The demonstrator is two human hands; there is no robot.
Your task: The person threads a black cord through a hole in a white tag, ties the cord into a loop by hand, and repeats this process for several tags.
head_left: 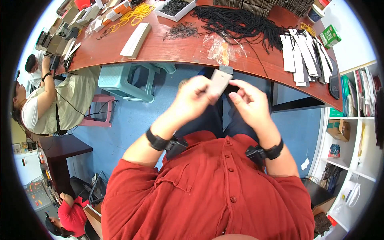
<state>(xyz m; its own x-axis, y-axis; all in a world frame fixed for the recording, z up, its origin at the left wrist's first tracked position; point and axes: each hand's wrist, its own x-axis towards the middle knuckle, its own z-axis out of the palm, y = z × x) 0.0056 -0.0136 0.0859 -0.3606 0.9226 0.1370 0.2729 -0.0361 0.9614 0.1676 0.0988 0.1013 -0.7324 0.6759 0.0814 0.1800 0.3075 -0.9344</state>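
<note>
In front of my body, my left hand (193, 98) pinches a small flat light-grey card (219, 83) with a dark slot near its upper end. Close to the card's right edge is my right hand (253, 105), its thumb and forefinger apart with a gap between them. Nothing can be made out in that hand. Just beyond the card, a small dark-grey block (226, 69) sits at the table's front edge. Behind it lies a clear plastic bag (225, 50) with something orange-yellow inside.
Across the red-brown table (172, 52) lie a heap of black cords (240, 24), white-and-black strip tags (306, 58), a long white box (136, 41) and a white tray (176, 10) of small black pieces. Green stools (124, 82) stand below. At left, a person (44, 100) works.
</note>
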